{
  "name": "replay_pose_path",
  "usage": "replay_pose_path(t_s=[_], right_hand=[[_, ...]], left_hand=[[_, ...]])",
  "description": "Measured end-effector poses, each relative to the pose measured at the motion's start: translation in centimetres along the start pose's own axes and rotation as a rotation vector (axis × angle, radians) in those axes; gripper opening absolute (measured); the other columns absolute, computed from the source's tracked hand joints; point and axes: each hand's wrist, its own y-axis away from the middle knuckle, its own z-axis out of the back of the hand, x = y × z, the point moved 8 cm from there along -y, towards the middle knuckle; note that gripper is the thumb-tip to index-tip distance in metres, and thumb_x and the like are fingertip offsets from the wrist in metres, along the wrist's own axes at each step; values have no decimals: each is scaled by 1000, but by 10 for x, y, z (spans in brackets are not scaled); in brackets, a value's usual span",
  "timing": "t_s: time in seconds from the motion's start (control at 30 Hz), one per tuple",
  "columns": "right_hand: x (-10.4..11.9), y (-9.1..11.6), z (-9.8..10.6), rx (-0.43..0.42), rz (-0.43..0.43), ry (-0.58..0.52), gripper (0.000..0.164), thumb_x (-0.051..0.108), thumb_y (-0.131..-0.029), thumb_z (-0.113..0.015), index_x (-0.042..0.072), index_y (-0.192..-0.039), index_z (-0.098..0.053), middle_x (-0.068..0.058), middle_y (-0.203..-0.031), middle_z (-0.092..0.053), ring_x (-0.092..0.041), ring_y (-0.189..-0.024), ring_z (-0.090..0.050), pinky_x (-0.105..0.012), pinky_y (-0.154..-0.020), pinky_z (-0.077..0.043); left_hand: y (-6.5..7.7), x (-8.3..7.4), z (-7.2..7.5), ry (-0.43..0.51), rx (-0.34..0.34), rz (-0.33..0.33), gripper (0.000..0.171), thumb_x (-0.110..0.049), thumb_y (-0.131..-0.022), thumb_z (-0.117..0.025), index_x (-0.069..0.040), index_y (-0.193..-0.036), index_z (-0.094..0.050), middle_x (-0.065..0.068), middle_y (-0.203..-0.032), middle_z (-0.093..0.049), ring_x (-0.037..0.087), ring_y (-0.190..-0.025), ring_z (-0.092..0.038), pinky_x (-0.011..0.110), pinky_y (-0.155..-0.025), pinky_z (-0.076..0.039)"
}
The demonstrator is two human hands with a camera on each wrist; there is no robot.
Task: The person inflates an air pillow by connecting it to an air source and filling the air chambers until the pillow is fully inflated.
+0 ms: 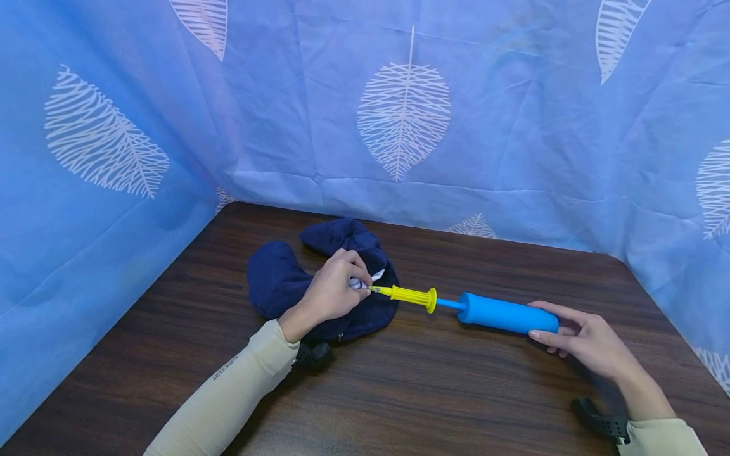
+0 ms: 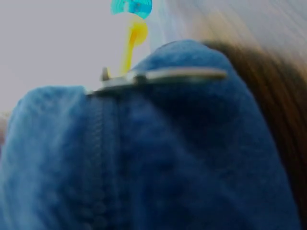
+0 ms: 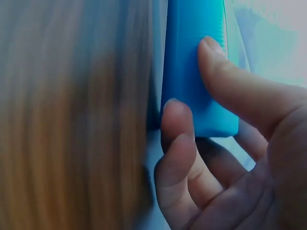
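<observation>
A blue hand pump [image 1: 507, 313] with a yellow handle and nozzle [image 1: 413, 296] lies across the table, its blue rod partly drawn out. My right hand [image 1: 590, 342] holds the barrel's right end between thumb and fingers; the right wrist view shows this grip on the blue barrel [image 3: 192, 81] close up. With the fingertips of my left hand [image 1: 331, 288], I pinch a whitish piece [image 1: 359, 284] at the nozzle's tip. Beneath that hand lies a navy U-shaped neck pillow [image 1: 276, 278]. Its zipper [image 2: 98, 158] and blurred metal pull [image 2: 163, 75] fill the left wrist view.
The dark wooden table [image 1: 456, 392] has a rounded far right corner. Blue curtains [image 1: 513, 126] with white leaf prints hang behind it and along both sides. Black straps [image 1: 604, 421] are worn at my wrists.
</observation>
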Motion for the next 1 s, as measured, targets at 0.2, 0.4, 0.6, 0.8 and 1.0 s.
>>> replay_pose_path(t_s=[0.2, 0.4, 0.6, 0.8, 1.0], right_hand=[[24, -5, -13, 4, 41, -11, 69, 39, -103, -75, 13, -162, -50, -10, -102, -82, -14, -80, -74, -33, -69, -60], [38, -8, -26, 9, 53, 1, 68, 41, -102, -75, 15, -161, -51, -10, -106, -81, -12, -80, -74, -31, -69, -59], [43, -9, -31, -1, 54, 16, 67, 41, -102, -75, 17, -161, -52, -15, -115, -79, -13, -79, -73, -31, -66, -57], [43, -8, -30, 13, 42, -3, 69, 43, -102, -75, 17, -161, -51, -9, -106, -82, -15, -82, -75, -32, -69, -57], [31, -7, -22, 24, 44, -29, 69, 41, -102, -75, 16, -162, -50, -10, -106, -82, -14, -81, -75, -32, -70, -59]], left_hand=[[0, -1, -1, -8, -6, -16, 7, -4, -91, -84, -7, -97, -87, 1, -102, -68, 22, -100, -57, 46, -100, -58], [1, -4, -2, -21, 5, -15, 8, -4, -92, -84, -7, -99, -87, 1, -102, -68, 20, -97, -55, 39, -87, -55], [2, -3, -2, -22, 5, -2, 9, -4, -92, -84, -8, -99, -87, 0, -101, -68, 20, -97, -55, 37, -84, -54], [1, -1, -3, -26, 17, 14, 10, -5, -92, -83, -8, -100, -87, -1, -102, -67, 19, -98, -55, 36, -83, -54], [1, -1, -3, -25, 24, 25, 11, -5, -93, -83, -8, -102, -87, 0, -104, -68, 20, -100, -56, 38, -86, -55]])
